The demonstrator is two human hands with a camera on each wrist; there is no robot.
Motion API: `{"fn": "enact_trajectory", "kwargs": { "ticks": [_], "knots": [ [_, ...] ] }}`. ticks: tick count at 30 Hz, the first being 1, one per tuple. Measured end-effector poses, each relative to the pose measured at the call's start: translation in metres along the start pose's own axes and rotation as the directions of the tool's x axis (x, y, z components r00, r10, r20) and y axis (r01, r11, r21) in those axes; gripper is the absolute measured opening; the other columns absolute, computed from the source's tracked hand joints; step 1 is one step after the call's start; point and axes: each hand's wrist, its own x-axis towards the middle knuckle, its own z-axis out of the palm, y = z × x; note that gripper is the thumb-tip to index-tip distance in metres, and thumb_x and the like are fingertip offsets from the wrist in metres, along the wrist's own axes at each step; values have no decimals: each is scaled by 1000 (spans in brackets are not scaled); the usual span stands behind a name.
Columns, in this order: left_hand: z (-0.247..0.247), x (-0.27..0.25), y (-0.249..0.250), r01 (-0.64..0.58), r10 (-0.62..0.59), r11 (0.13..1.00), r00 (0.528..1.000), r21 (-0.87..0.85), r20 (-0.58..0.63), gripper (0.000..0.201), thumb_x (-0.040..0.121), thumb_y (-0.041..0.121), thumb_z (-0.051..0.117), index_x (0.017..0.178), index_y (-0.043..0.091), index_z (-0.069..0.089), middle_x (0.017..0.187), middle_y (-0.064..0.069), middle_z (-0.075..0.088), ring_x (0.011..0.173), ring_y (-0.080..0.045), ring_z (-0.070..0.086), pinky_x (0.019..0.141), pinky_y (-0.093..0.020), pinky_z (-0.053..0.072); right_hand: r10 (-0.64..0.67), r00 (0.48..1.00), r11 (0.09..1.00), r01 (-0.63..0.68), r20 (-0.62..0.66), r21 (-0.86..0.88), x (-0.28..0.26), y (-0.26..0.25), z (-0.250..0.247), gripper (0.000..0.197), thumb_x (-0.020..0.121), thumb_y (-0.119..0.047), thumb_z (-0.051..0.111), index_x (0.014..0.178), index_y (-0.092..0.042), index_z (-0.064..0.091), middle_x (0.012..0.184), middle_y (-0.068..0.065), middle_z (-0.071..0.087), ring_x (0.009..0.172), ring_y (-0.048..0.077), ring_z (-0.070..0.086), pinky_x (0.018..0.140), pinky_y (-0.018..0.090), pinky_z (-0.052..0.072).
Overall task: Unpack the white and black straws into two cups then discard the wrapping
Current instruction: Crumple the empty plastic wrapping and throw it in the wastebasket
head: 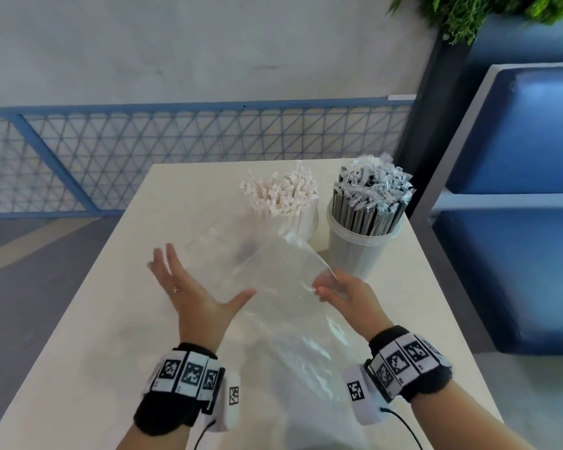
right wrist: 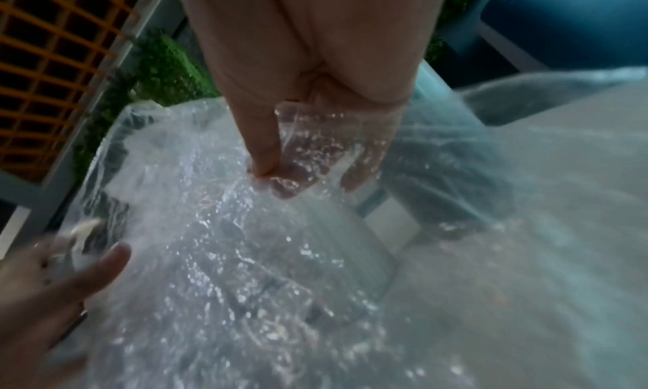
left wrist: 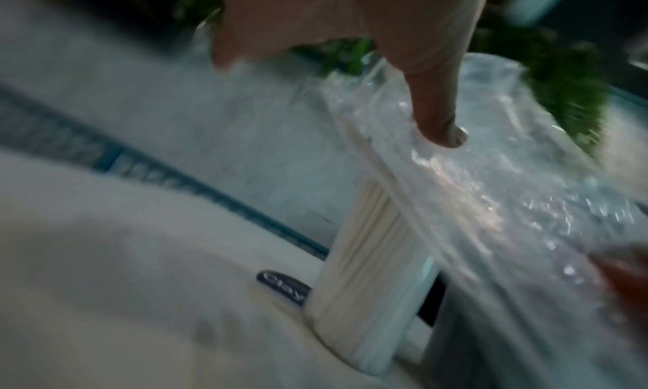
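Observation:
White straws stand in a cup at the table's far side, and black wrapped straws fill a clear cup to their right. A clear plastic wrapping hangs over the table in front of both cups. My right hand pinches its right edge between thumb and fingers. My left hand is spread flat with straight fingers beside the wrapping's left side, the thumb against the film. In the left wrist view the white straws' cup shows behind the wrapping.
The cream table runs out to both sides of my arms. A blue mesh railing stands beyond its far edge. A blue padded bench is at the right, with green plants above it.

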Motion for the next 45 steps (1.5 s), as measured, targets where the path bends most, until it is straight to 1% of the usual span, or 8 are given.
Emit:
{"fn": "enact_trajectory", "kwargs": {
  "ticks": [4,8,19,23,31,37,42,45],
  "knots": [
    [-2,-11,1,500,-275,733,839,-462,470,96,63,11,78,142,18,24,140,-1,44,132,-15,42,102,-31,42,39,999,988,-39,-2,149,-3,-7,7,7,87,-13,62,85,-19,63,72,-14,67,76,4,63,78,16,47],
    [-5,-14,4,423,-176,796,846,-432,503,15,83,-2,61,95,6,65,83,-3,75,86,-17,70,89,-37,52,36,999,988,-36,-3,151,-6,-14,13,5,87,-23,63,90,-21,65,88,-10,68,86,6,63,82,23,46],
    [-19,-4,57,29,138,839,954,-544,264,40,84,8,66,90,35,38,91,-2,61,73,-17,67,72,-25,54,63,864,833,230,-500,503,-19,-53,8,28,90,3,51,100,-18,36,74,13,59,63,13,59,66,31,59],
    [-19,1,69,-140,387,861,804,-489,452,32,79,12,71,98,34,58,101,4,61,82,-11,64,81,-17,50,-50,822,876,310,-568,370,-19,-70,-8,25,92,2,48,90,-23,45,73,6,56,67,21,55,69,41,55],
    [-23,37,81,-138,347,905,785,-402,513,65,73,4,76,118,45,51,75,9,65,78,1,61,84,-9,46,-242,836,927,350,-492,139,-35,-77,-31,44,95,-5,45,114,-44,51,84,-6,64,77,22,66,79,41,56],
    [-19,49,99,-485,572,811,774,-327,270,24,68,5,70,84,23,70,86,14,49,84,4,52,74,-8,40,-443,806,849,237,-392,-472,-53,-81,-42,65,71,-18,78,129,-19,50,81,-6,46,81,-6,47,84,3,37],
    [-12,45,123,-344,590,689,777,-638,219,6,81,15,62,79,21,63,107,6,60,113,-9,55,98,-23,40,-480,602,856,162,-638,-491,-72,-85,-50,11,71,-17,76,78,-23,69,79,-19,42,73,2,48,66,13,40],
    [-5,33,141,-110,525,599,802,-793,286,3,85,19,60,84,23,60,91,4,69,102,-18,65,94,-31,47,-436,648,882,170,-624,-439,-89,-85,-57,18,73,-34,71,86,-28,61,103,-17,43,98,15,50,82,26,46]
  ]
}}
